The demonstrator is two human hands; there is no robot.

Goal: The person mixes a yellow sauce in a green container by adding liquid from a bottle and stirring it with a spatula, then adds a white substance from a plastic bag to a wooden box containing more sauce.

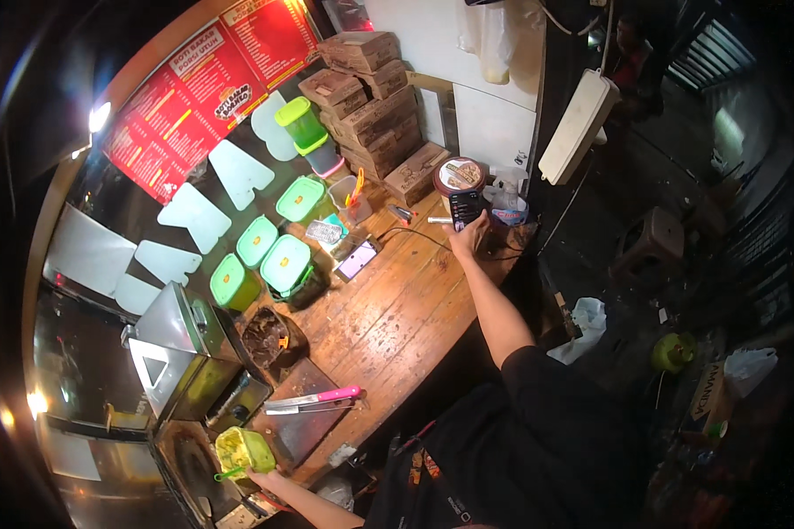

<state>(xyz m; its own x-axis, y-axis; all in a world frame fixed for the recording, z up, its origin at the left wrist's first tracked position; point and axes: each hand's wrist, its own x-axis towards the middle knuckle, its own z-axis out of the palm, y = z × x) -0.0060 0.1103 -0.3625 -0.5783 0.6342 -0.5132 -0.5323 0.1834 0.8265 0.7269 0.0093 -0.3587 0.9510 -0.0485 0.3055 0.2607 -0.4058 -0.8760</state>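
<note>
My right hand holds a dark smartphone with its screen lit, over the far right of the wooden table. Just behind the phone stands a brown lidded tub. At the lower left, my left hand touches the near side of a yellow plastic tub, smeared inside. A green handle lies by those fingertips; whether they grip it or the tub is unclear. Beside this tub, a pink-handled knife rests on a dark board alongside a thin metal utensil.
A second phone with a cable lies on the wooden table. Green-lidded containers line the back, near stacked cardboard boxes. A metal box-shaped appliance and a chocolate-smeared container stand left. A stool is behind right.
</note>
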